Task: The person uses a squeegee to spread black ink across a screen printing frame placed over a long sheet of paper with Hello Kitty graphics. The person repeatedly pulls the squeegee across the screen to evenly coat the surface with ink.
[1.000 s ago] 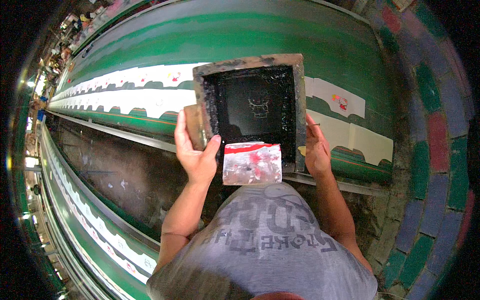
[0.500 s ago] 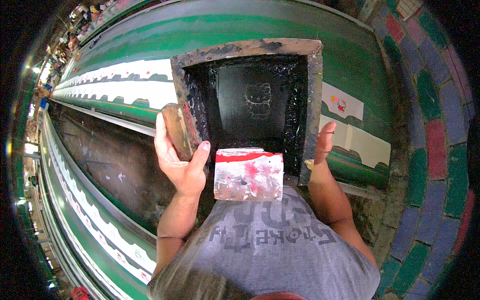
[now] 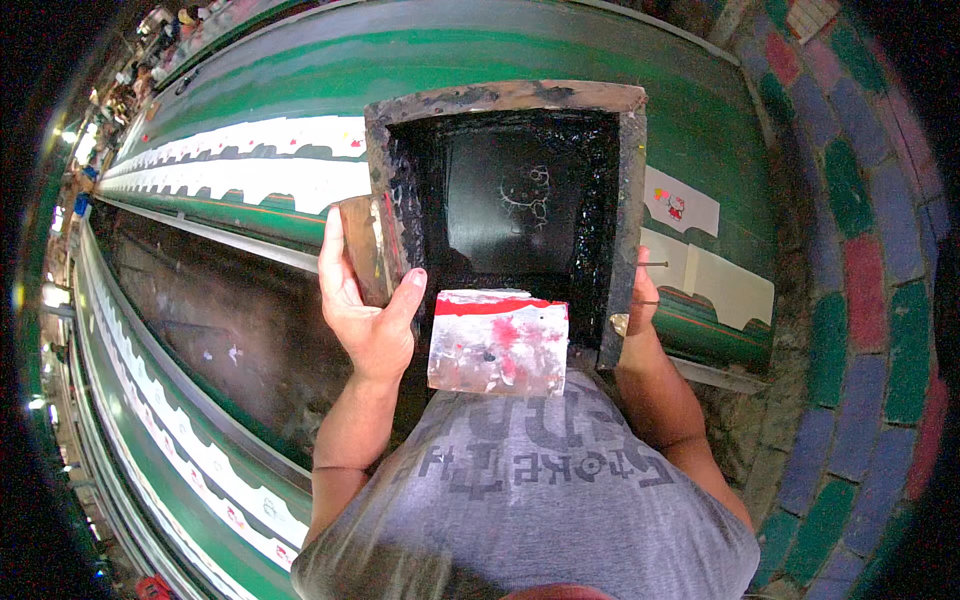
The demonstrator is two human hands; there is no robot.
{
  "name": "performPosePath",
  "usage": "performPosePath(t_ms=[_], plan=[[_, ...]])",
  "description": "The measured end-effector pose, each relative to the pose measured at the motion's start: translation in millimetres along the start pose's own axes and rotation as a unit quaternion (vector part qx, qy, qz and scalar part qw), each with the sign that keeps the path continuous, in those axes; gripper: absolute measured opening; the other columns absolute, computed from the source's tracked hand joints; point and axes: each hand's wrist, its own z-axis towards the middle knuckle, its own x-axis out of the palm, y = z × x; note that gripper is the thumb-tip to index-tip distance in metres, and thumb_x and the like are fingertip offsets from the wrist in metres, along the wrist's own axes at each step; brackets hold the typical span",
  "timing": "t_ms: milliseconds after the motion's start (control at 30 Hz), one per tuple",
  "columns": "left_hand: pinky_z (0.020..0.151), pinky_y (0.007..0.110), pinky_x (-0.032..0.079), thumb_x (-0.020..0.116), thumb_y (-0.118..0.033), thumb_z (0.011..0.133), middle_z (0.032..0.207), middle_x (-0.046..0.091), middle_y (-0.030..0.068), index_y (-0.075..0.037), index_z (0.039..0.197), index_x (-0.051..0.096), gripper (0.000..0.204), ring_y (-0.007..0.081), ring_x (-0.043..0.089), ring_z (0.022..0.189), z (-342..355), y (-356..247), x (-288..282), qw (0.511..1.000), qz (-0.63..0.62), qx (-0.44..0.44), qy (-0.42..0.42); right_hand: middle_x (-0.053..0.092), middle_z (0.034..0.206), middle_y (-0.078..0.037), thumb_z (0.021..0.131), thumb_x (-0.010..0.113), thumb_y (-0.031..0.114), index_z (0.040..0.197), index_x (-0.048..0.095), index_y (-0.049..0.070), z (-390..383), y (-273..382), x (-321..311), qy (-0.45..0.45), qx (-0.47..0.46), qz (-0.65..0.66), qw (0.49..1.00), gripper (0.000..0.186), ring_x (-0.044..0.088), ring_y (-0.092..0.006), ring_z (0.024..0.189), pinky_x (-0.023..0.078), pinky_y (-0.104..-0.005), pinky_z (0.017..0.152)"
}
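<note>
A wooden screen-printing frame is held up before my chest. Its dark mesh bears a pale outline of a cartoon cat, and black ink coats the inner walls. My left hand grips the wooden block fixed on the frame's left side, thumb toward me. My right hand holds the right side near two protruding nails; its fingers are partly hidden by the frame. At the near side, a flat board smeared with white and red paint stands against the frame; its lower edge overlaps my shirt.
Beyond the frame lies a long green table with rows of white cut sheets. To its right are printed and plain sheets. Another green table with sheets runs along the left. A coloured brick surface borders the right.
The frame has turned slightly and its left side has shifted right, my left hand following. My right hand has moved closer in, with its fingers now more behind the frame's edge.
</note>
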Motion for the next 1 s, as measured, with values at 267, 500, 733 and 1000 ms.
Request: performPosePath(t_ms=[267,500,733,1000], plan=[[0.132,0.045,0.041,0.085,0.013,0.085,0.172,0.048,0.0218,0.008,0.174,0.032,0.104,0.0292,0.053,0.155,-8,-10,-7,0.996,0.028,0.08,-0.013,0.074,0.148,-0.017,0.115,0.066,0.028,0.161,0.058,-0.003,29,26,22,-0.089,-0.191,-0.299,0.931,0.056,0.071,-0.0307,0.137,0.058,-0.0463,0.115],[0.133,0.045,0.039,0.085,0.014,0.087,0.173,0.047,0.0233,0.009,0.174,0.032,0.102,0.0302,0.05,0.158,-12,-13,-10,0.988,0.089,0.117,-0.048,0.079,0.138,-0.019,0.115,0.062,0.014,0.147,0.071,0.001,10,88,12,-0.1,-0.412,-0.713,0.558,0.036,0.072,-0.0372,0.134,0.054,-0.0507,0.116],[0.134,0.045,0.038,0.084,0.015,0.085,0.175,0.046,0.0238,0.01,0.174,0.031,0.104,0.0309,0.049,0.159,-16,-18,-7,0.982,0.139,0.113,-0.066,0.08,0.139,-0.015,0.113,0.051,0.066,0.129,0.081,0.007,12,94,113,0.162,-0.337,-0.897,0.237,0.067,0.064,-0.0377,0.148,0.045,-0.0575,0.124],[0.133,0.045,0.038,0.086,0.013,0.086,0.175,0.046,0.0233,0.009,0.174,0.032,0.103,0.0312,0.05,0.159,-12,-18,-7,0.977,0.158,0.128,-0.068,0.076,0.15,-0.012,0.109,0.044,0.076,0.131,0.081,0.007,18,82,149,0.277,-0.251,-0.904,0.209,0.082,0.055,-0.0358,0.158,0.035,-0.0582,0.132]])
